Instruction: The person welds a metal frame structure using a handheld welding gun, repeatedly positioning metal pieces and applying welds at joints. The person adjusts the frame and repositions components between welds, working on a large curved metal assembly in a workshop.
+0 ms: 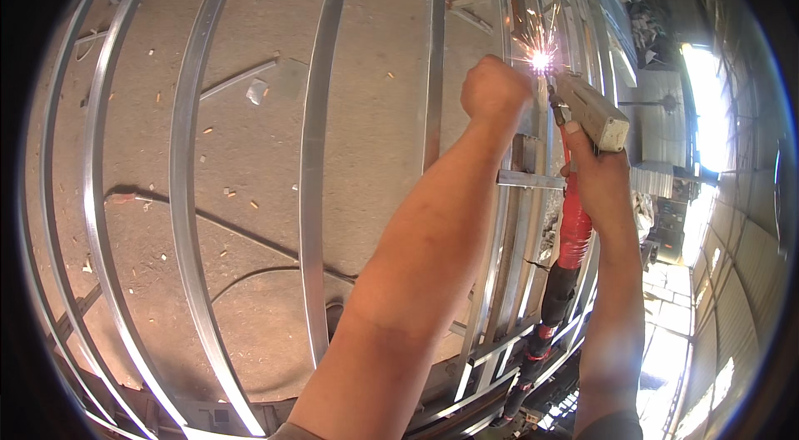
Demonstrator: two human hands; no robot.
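Observation:
My right hand is wrapped round a welding torch whose red-taped cable runs down beside my forearm. A beige, box-shaped piece also lies at this hand's fingers; its kind is not clear. At the torch tip a bright welding arc throws sparks upward onto the metal frame. My left hand is a closed fist just left of the arc, over the frame's right side; whatever its fingers hold is hidden. Long silvery metal bars of the frame stretch side by side to the left.
Beneath the bars is a dusty concrete floor with scattered small bits, a loose metal strip and a dark cable. A short crosspiece joins bars below my left hand. A corrugated wall stands at far right.

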